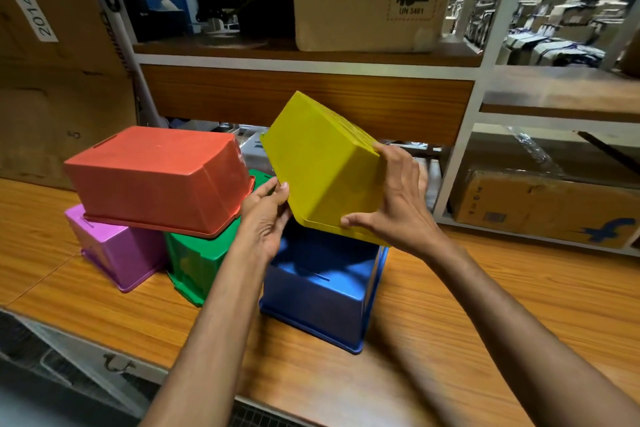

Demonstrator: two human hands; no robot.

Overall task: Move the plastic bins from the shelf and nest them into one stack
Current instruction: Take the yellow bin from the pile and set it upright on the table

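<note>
A yellow bin [322,163] is tilted, upside down, with its rim resting on top of an upside-down blue bin [318,291]. My left hand [266,218] grips the yellow bin's near left corner. My right hand [394,198] holds its right end, thumb under the rim. To the left, a red bin [156,180] lies upside down across a purple bin [117,250] and a green bin [197,260], both also upside down on the wooden shelf board [485,305].
Behind the bins runs a wood panel under a metal shelf frame [464,149]. A PICO cardboard box [367,3] sits on the shelf above. Another carton [540,204] stands at the lower right. Large cardboard boxes [52,80] fill the left side.
</note>
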